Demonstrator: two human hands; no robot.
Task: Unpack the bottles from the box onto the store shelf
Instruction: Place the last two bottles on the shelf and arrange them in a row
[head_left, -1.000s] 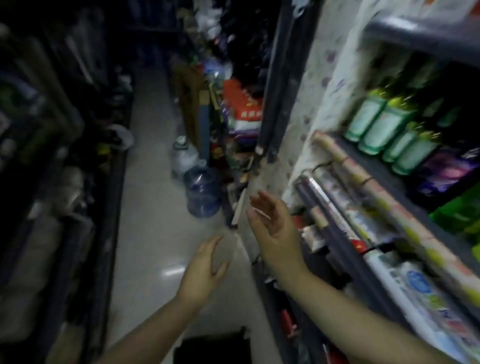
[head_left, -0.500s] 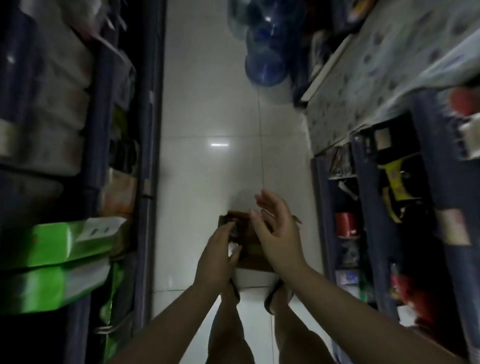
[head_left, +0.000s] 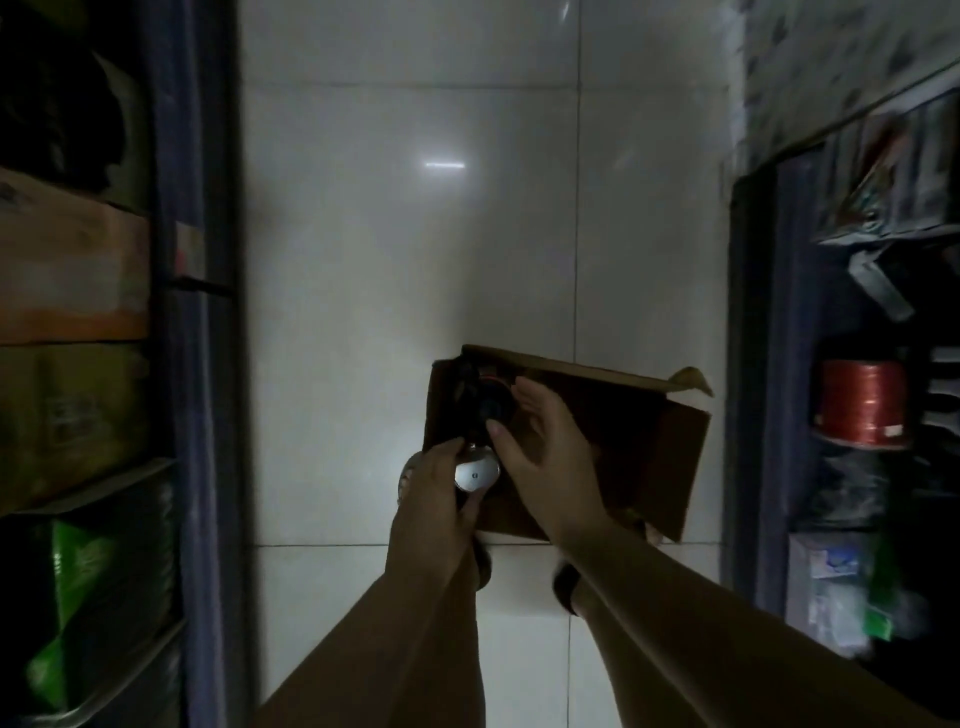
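Bottles sit in the open box (head_left: 670, 467) on the floor, at 6 o'clock. Left hand (head_left: 436, 499) is clamped on a silver-capped bottle (head_left: 475, 474) at the box's 9 o'clock edge; right hand (head_left: 545, 457), fingers apart, reaches inside. Dim light risks fumbling.

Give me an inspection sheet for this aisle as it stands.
Surface: pale glossy tiled floor, lamp glare on it.
Job's things: open brown cardboard box on the floor; dark bottle with a silver round cap at its near-left corner.
Clutter: nothing seen on the floor.
Grippers: left hand closed round the bottle; right hand open over the box, touching dark contents.
Cables: nothing seen.
Surroundings: blue shelving both sides; red spool on right.
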